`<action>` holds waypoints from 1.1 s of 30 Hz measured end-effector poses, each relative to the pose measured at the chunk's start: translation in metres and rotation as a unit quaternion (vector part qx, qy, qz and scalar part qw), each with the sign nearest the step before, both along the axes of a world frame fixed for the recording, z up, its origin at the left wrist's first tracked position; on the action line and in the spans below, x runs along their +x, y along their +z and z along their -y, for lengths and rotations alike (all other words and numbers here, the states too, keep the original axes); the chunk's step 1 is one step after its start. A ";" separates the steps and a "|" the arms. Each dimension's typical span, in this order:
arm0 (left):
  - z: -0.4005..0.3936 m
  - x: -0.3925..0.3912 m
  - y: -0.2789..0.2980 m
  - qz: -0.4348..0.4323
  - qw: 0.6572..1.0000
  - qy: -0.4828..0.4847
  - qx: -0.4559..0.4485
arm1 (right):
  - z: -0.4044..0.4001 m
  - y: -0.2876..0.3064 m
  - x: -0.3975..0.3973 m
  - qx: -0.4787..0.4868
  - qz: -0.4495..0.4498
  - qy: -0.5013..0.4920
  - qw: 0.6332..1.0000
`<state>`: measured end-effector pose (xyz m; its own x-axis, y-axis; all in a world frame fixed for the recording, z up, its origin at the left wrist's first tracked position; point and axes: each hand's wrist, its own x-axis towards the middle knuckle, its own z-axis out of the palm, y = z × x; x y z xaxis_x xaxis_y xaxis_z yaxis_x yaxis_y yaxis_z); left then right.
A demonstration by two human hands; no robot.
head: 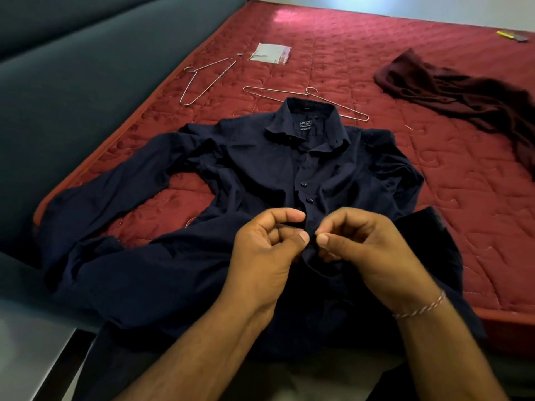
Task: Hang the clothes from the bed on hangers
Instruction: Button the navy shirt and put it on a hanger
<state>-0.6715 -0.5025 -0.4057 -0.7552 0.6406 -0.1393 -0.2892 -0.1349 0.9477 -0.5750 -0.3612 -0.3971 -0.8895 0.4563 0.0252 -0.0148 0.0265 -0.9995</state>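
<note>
A dark navy button shirt [249, 166] lies face up on the red mattress [434, 157], collar away from me, sleeves spread to both sides. My left hand [266, 250] and my right hand [367, 253] meet at the shirt's front placket below the lower buttons, each pinching the fabric edge between thumb and fingers. Two wire hangers lie beyond the collar: one hanger [202, 81] at the left, a second hanger [304, 96] partly under the collar. A maroon garment [463, 94] lies crumpled at the right.
A dark padded headboard [72, 91] runs along the mattress's left side. A small clear packet [270, 52] lies past the hangers. A yellow and grey object [512, 35] sits at the far right corner. A pale surface [26, 357] shows at the lower left.
</note>
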 end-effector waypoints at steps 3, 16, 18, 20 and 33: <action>-0.003 -0.001 0.001 -0.028 1.000 -0.004 -0.014 | -0.013 0.005 -0.002 -0.035 0.043 0.045 0.997; -0.011 -0.012 -0.011 0.006 1.000 -0.021 -0.022 | -0.006 -0.002 -0.010 -0.032 0.052 0.012 0.998; -0.011 -0.008 -0.011 0.005 1.000 -0.008 -0.018 | -0.002 -0.006 -0.009 -0.010 0.028 -0.028 0.999; -0.011 -0.003 -0.011 -0.006 1.000 0.010 -0.011 | 0.000 -0.011 -0.004 0.010 -0.005 -0.059 0.998; -0.007 -0.004 -0.012 -0.011 0.999 -0.020 -0.030 | 0.012 -0.027 0.007 0.227 -0.037 -0.123 0.965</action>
